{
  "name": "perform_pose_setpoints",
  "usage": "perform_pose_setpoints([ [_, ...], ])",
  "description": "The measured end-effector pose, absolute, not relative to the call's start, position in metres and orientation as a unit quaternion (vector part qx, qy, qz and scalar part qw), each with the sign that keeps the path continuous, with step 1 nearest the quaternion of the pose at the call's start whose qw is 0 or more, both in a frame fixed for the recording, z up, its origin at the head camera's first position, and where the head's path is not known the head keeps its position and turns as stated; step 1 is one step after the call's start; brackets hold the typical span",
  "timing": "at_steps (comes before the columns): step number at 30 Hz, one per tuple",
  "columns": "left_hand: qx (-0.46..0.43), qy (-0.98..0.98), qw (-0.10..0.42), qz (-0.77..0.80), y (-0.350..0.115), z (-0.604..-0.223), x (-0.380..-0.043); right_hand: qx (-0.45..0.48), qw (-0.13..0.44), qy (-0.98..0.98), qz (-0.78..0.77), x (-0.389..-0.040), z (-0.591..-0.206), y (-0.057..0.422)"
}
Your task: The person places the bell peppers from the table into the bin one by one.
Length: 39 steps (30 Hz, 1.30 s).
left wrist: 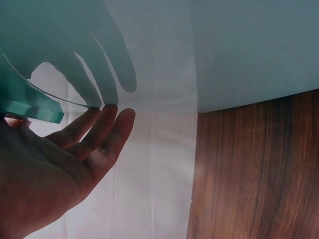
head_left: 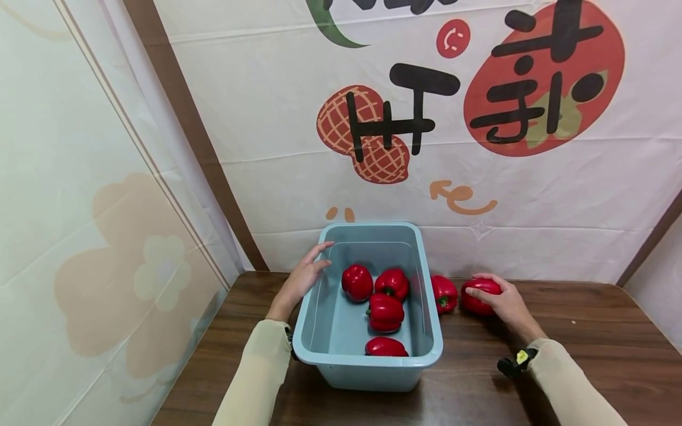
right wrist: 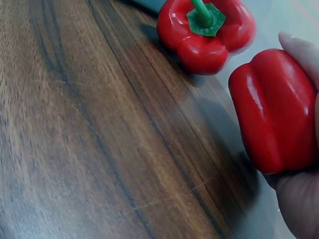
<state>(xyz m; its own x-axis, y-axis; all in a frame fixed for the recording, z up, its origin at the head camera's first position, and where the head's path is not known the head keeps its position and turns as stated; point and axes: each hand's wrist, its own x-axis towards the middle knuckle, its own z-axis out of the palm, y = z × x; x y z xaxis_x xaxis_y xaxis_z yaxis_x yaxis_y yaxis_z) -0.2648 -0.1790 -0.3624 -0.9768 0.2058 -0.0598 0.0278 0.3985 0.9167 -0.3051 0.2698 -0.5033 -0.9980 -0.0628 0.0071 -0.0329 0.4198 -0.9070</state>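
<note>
Glossy peppers (head_left: 386, 313), smooth plastic bin (head_left: 367, 378), wood-grained tabletop (head_left: 597, 331)

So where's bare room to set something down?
Free: tabletop right of the right hand, and between the blue bin and right sleeve; the bin's near-left floor. Crowded: among four red peppers inside, and right of the bin, where a loose pepper lies beside the gripped pepper.

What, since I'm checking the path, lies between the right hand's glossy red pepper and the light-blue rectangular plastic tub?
A second glossy, green-stemmed red pepper lies between them, beside the tub; the tub's raised right wall also intervenes.
</note>
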Motion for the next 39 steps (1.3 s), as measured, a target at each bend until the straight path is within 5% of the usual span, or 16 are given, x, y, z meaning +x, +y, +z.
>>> perform_pose_setpoints([
  [16, 0.068, 0.826, 0.066, 0.555, -0.189, -0.396, -0.289, -0.036, 0.011, 0.839, -0.543, -0.301, -0.483, 0.267],
  [39, 0.072, 0.833, 0.046, 0.546, -0.187, -0.395, -0.286, -0.071, 0.016, 0.819, -0.57, -0.297, -0.459, 0.253],
])
